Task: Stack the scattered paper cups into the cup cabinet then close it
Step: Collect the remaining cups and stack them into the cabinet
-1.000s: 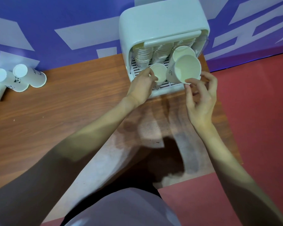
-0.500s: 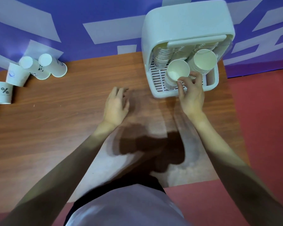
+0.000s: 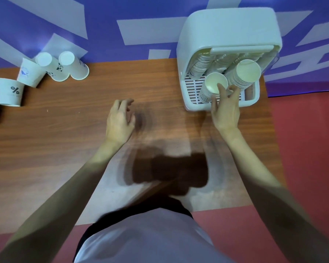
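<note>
Now the right hand (image 3: pixel 225 109) reaches into the open front of the cabinet (image 3: pixel 228 31), which stands at the far right corner of the table (image 3: pixel 84 149). Its fingers are loosely spread, their tips at the side of a small cup stack (image 3: pixel 213 87) leaning on the slotted tray (image 3: pixel 194 86); whether they pinch the stack or only touch it, I cannot tell. Just right of that stack, a taller stack (image 3: pixel 245 74) leans toward the camera, its open mouth above the fingertips. More stacks stand deeper inside, behind the raised door bar (image 3: pixel 241 50), partly hidden. The left hand (image 3: pixel 120 120) hovers over the middle of the table, well apart from the cabinet, fingers relaxed and slightly curled, holding nothing. Loose cups (image 3: pixel 51 71) lie at the far left edge: two on their sides against the purple wall (image 3: pixel 103 12), one tilted beside them, a cup marked with a percent sign (image 3: pixel 10 92) upright nearer, and others cut off by the frame edge. Between the left hand and these cups runs a wide stretch of bare wood. The cabinet's front lip sits close to the table's right edge, beyond which is red floor (image 3: pixel 308 149). The near table edge lies at the person's torso.
</note>
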A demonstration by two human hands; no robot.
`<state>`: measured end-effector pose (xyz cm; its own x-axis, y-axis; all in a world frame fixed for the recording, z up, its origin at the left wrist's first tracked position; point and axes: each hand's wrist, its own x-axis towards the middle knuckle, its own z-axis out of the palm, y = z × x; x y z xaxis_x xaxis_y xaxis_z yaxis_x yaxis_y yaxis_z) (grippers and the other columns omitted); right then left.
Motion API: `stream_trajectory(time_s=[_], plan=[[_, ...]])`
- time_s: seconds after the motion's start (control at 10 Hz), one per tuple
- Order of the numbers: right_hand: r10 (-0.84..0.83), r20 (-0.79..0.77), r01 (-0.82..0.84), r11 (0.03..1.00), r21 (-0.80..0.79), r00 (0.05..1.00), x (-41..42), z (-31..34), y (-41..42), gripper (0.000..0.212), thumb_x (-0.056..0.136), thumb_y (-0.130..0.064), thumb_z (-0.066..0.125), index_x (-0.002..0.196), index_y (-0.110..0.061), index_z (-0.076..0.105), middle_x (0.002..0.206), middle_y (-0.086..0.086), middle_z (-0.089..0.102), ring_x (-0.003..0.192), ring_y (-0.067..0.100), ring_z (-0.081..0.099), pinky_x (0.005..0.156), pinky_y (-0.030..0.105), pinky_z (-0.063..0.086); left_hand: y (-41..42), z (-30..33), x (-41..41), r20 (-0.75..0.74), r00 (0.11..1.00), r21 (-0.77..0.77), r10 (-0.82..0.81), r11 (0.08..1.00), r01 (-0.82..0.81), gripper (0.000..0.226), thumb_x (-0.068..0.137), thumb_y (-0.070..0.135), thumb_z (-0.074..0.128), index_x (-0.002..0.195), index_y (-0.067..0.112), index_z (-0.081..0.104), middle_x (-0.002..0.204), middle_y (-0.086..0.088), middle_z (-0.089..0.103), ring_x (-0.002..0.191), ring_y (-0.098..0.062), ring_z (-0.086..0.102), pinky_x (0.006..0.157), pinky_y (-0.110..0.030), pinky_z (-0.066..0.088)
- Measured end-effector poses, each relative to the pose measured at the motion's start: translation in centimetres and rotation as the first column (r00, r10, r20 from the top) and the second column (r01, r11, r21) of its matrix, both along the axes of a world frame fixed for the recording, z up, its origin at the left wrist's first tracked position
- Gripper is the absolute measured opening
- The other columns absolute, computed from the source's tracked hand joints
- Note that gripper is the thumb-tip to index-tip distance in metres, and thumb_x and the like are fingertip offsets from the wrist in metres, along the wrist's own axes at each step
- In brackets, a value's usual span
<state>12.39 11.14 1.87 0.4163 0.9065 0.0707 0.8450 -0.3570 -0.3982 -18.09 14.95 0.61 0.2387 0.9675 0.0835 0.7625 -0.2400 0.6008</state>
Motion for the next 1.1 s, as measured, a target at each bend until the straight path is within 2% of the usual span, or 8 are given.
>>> stream_trajectory(time_s=[0.1,0.2,0.3,0.4,0.5,0.8,1.0,1.1], plan=[[0.025,-0.056,-0.022,0.999,0.048,0.998,-2.3,0.6,-0.5,0.043,0.094,-0.019,0.051,0.135,-0.007,0.043,0.126,0.021,0.039,0.109,0.036,0.049,0.073,0.04,0.049,0.1,0.3,-0.9,0.033,0.999,0.013,0.012,1.0,-0.013,0.043,0.079,0.0,0.055,0.121,0.006,0.054,0.11,-0.012,0.054,0.093,-0.022,0.058,0.082,-0.033,0.045],[0.148,-0.115,-0.141,0.988,0.063,0.982,-6.0,0.8,-0.5,0.044,0.093,-0.018,0.052,0.134,-0.005,0.044,0.123,0.02,0.041,0.106,0.034,0.051,0.082,0.042,0.049,0.1,0.4,-2.6,0.056,0.998,0.016,0.029,0.999,-0.03,0.041,0.08,0.001,0.054,0.12,0.006,0.054,0.11,-0.011,0.054,0.094,-0.021,0.058,0.081,-0.03,0.043],[0.267,-0.142,-0.271,0.963,-0.008,0.953,-11.0,0.4,0.0,0.047,0.093,-0.018,0.053,0.137,-0.005,0.041,0.126,0.02,0.041,0.115,0.035,0.048,0.097,0.043,0.044,0.1,0.4,-5.4,0.073,0.996,0.015,0.048,0.999,-0.049,0.039,0.081,0.003,0.054,0.12,0.008,0.055,0.11,-0.01,0.054,0.094,-0.02,0.058,0.081,-0.031,0.044],[0.323,-0.183,-0.339,0.938,-0.068,0.929,-16.2,0.0,1.2,0.051,0.093,-0.02,0.054,0.14,-0.009,0.037,0.126,0.018,0.04,0.119,0.034,0.045,0.102,0.039,0.04,0.5,0.2,-9.4,0.072,0.993,0.013,0.09,0.996,-0.091,0.041,0.08,0.003,0.055,0.12,0.009,0.055,0.11,-0.01,0.054,0.094,-0.02,0.058,0.083,-0.032,0.045],[0.396,-0.198,-0.42,0.902,-0.101,0.897,-20.9,0.5,2.7,0.052,0.093,-0.02,0.054,0.141,-0.012,0.036,0.127,0.016,0.039,0.117,0.032,0.046,0.098,0.038,0.043,1.6,-0.3,-14.3,0.048,0.988,0.011,0.145,0.989,-0.145,0.042,0.078,0.003,0.054,0.12,0.009,0.055,0.11,-0.01,0.053,0.094,-0.02,0.058,0.082,-0.035,0.047],[0.56,-0.074,-0.563,0.804,-0.192,0.825,-30.6,-5.2,13.5,0.062,0.088,-0.031,0.054,0.143,-0.026,0.026,0.14,0.01,0.033,0.122,0.031,0.043,0.097,0.046,0.045,9.6,-1.4,-26.4,-0.006,0.96,0.039,0.28,0.959,-0.28,0.038,0.08,0.006,0.051,0.117,0.006,0.055,0.112,-0.015,0.053,0.095,-0.026,0.057,0.083,-0.034,0.043],[0.614,0.013,-0.594,0.769,-0.235,0.789,-35.8,-6.2,20.2,0.072,0.083,-0.03,0.059,0.145,-0.031,0.021,0.148,0.01,0.027,0.133,0.032,0.033,0.106,0.048,0.039,15.9,-2.4,-29.8,-0.059,0.95,0.039,0.306,0.952,-0.304,0.043,0.079,0.007,0.05,0.121,0.001,0.052,0.116,-0.02,0.052,0.105,-0.034,0.052,0.088,-0.037,0.04],[0.622,0.032,-0.599,0.766,-0.234,0.782,-37.5,-6.1,22.8,0.07,0.084,-0.026,0.059,0.145,-0.028,0.025,0.15,0.013,0.025,0.136,0.034,0.03,0.109,0.048,0.034,18.8,-3.1,-30.1,-0.1,0.942,0.011,0.32,0.947,-0.321,0.046,0.079,0.007,0.052,0.124,0.0,0.05,0.12,-0.022,0.05,0.109,-0.037,0.049,0.09,-0.04,0.039]])
